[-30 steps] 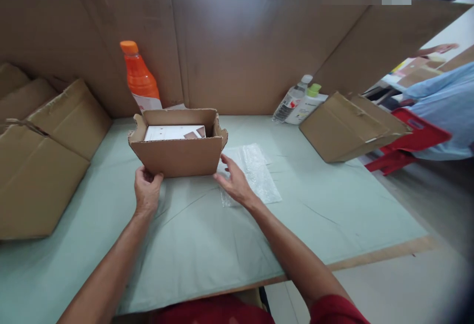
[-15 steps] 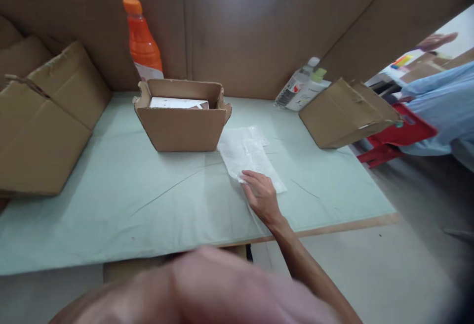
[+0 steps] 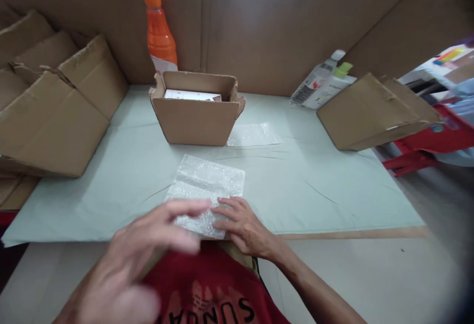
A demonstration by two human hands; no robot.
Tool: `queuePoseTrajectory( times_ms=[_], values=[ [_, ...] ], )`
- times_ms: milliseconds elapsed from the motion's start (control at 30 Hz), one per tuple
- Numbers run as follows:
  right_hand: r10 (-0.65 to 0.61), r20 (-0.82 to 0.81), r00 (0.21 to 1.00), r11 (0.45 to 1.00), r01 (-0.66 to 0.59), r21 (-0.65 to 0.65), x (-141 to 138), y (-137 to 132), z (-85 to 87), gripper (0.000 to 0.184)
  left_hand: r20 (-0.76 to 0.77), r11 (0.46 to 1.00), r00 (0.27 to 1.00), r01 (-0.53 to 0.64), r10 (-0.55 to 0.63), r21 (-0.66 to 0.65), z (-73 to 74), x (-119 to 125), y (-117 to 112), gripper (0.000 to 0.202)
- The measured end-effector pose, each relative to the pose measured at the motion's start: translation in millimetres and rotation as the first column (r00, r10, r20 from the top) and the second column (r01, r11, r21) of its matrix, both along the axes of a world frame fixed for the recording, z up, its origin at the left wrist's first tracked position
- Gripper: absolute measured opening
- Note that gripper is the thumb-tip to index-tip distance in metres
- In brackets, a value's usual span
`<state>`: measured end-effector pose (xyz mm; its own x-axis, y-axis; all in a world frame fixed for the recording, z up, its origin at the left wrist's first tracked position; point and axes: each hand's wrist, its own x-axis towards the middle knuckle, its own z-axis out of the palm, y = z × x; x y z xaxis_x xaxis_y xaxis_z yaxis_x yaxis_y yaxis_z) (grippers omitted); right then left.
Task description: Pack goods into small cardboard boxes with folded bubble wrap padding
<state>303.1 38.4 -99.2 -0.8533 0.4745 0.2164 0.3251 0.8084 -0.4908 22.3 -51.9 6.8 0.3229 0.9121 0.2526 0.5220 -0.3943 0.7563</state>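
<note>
A clear sheet of bubble wrap (image 3: 209, 173) lies near the table's front edge, in front of me. My right hand (image 3: 244, 226) rests on its lower right part, fingers spread flat. Raised closer to the camera and smeared by motion, my left hand (image 3: 138, 247) has its thumb and fingers apart with nothing between them. Its fingertips overlap the wrap in the view; whether they touch it I cannot tell. A second piece of bubble wrap (image 3: 255, 135) lies behind, beside an open cardboard box (image 3: 196, 124) that holds a white item (image 3: 190, 95).
Large cardboard boxes (image 3: 48, 126) stand at the left. An orange bottle (image 3: 161, 37) is behind the middle box. Toward the right are a clear bottle (image 3: 318, 77), a white bottle with a green cap (image 3: 329, 89) and a tilted cardboard box (image 3: 370, 114). Cardboard panels (image 3: 266, 27) close off the back.
My right hand has brought the bubble wrap left and toward me, away from the other piece. My left hand has moved left, uncovering my red shirt. The view has shifted slightly.
</note>
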Motion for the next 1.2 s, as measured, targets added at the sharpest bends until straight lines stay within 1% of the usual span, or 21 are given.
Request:
queuePoseTrajectory(
  times_ms=[100, 167, 233, 267, 300, 367, 433, 467, 500, 533, 600, 633, 700, 733, 800, 900, 1000, 1067, 1100, 1167, 1200],
  values=[
    [-0.06, 0.113, 0.992, 0.997, 0.066, -0.048, 22, -6, 7.9, 0.057, -0.183, 0.999, 0.983, -0.012, 0.018, 0.032, -45.2, -15, 28, 0.054],
    [-0.102, 0.173, 0.98, 0.992, 0.112, -0.053, 31, -12, 5.8, 0.064, -0.308, 0.998, 0.949, 0.067, -0.067, -0.01, -75.0, -22, 35, 0.062],
    [-0.146, 0.213, 0.966, 0.987, 0.155, -0.029, 33, -18, -1.6, 0.064, -0.386, 0.989, 0.911, 0.131, -0.147, -0.066, -95.1, -28, 35, 0.071],
    [-0.165, 0.212, 0.963, 0.985, 0.172, -0.015, 31, -20, -6.4, 0.058, -0.412, 0.986, 0.896, 0.145, -0.165, -0.079, -100.9, -30, 33, 0.074],
    [-0.184, 0.19, 0.964, 0.982, 0.188, -0.004, 28, -21, -11.1, 0.049, -0.435, 0.985, 0.884, 0.151, -0.171, -0.08, -104.4, -32, 32, 0.075],
    [-0.218, 0.076, 0.973, 0.975, 0.221, -0.023, 22, -21, -18.3, 0.029, -0.458, 0.985, 0.872, 0.155, -0.169, -0.069, -106.6, -35, 32, 0.074],
    [-0.292, -0.082, 0.953, 0.952, 0.281, -0.125, 17, -19, -20.1, 0.021, -0.449, 0.989, 0.881, 0.142, -0.149, -0.049, -106.2, -36, 34, 0.071],
    [-0.356, -0.141, 0.924, 0.922, 0.322, -0.215, 16, -17, -18.8, 0.021, -0.427, 0.992, 0.896, 0.121, -0.124, -0.034, -106.0, -37, 35, 0.067],
    [-0.429, -0.172, 0.887, 0.876, 0.362, -0.32, 16, -16, -16.5, 0.021, -0.389, 0.996, 0.917, 0.09, -0.089, -0.016, -105.7, -36, 37, 0.06],
    [-0.505, -0.177, 0.845, 0.814, 0.398, -0.424, 16, -15, -13.4, 0.021, -0.336, 0.999, 0.941, 0.044, -0.043, -0.003, -105.3, -36, 39, 0.049],
    [-0.635, -0.145, 0.759, 0.677, 0.455, -0.579, 16, -12, -7.4, 0.024, -0.208, 0.995, 0.974, -0.098, 0.089, -0.033, -103.9, -33, 45, 0.028],
    [-0.682, -0.132, 0.72, 0.624, 0.478, -0.618, 16, -10, -5.3, 0.027, -0.153, 0.981, 0.975, -0.177, 0.163, -0.082, -102.9, -31, 49, 0.022],
    [-0.749, -0.121, 0.651, 0.561, 0.528, -0.638, 13, -5, -4.2, 0.032, -0.092, 0.931, 0.954, -0.299, 0.286, -0.21, -100.9, -26, 60, 0.022],
    [-0.772, -0.118, 0.625, 0.546, 0.557, -0.626, 11, -2, -5.2, 0.033, -0.081, 0.904, 0.94, -0.34, 0.331, -0.26, -100.4, -22, 66, 0.024],
    [-0.799, -0.112, 0.59, 0.538, 0.621, -0.57, 7, 6, -9.6, 0.032, -0.085, 0.871, 0.92, -0.389, 0.382, -0.299, -101.4, -16, 79, 0.025],
    [-0.796, -0.108, 0.595, 0.58, 0.702, -0.413, 1, 22, -18.8, 0.029, -0.208, 0.849, 0.885, -0.461, 0.417, -0.258, -107.0, -8, 95, 0.022],
    [-0.757, -0.095, 0.647, 0.653, 0.739, -0.165, -1, 37, -26.4, 0.024, -0.388, 0.851, 0.819, -0.506, 0.422, -0.142, -113.9, -5, 100, 0.021],
    [-0.735, -0.042, 0.677, 0.678, 0.735, 0.001, 0, 45, -28.8, 0.021, -0.454, 0.857, 0.77, -0.514, 0.448, -0.025, -118.0, -6, 100, 0.024],
    [-0.726, -0.005, 0.688, 0.686, 0.725, 0.065, 0, 49, -29.0, 0.023, -0.478, 0.858, 0.746, -0.513, 0.465, 0.034, -120.0, -6, 99, 0.028],
    [-0.705, 0.062, 0.707, 0.707, 0.693, 0.138, 0, 56, -27.9, 0.034, -0.523, 0.854, 0.698, -0.505, 0.489, 0.126, -123.7, -7, 99, 0.035],
    [-0.688, 0.085, 0.72, 0.724, 0.674, 0.151, 0, 59, -26.8, 0.034, -0.546, 0.855, 0.68, -0.497, 0.49, 0.149, -125.2, -7, 99, 0.033]
  ],
)
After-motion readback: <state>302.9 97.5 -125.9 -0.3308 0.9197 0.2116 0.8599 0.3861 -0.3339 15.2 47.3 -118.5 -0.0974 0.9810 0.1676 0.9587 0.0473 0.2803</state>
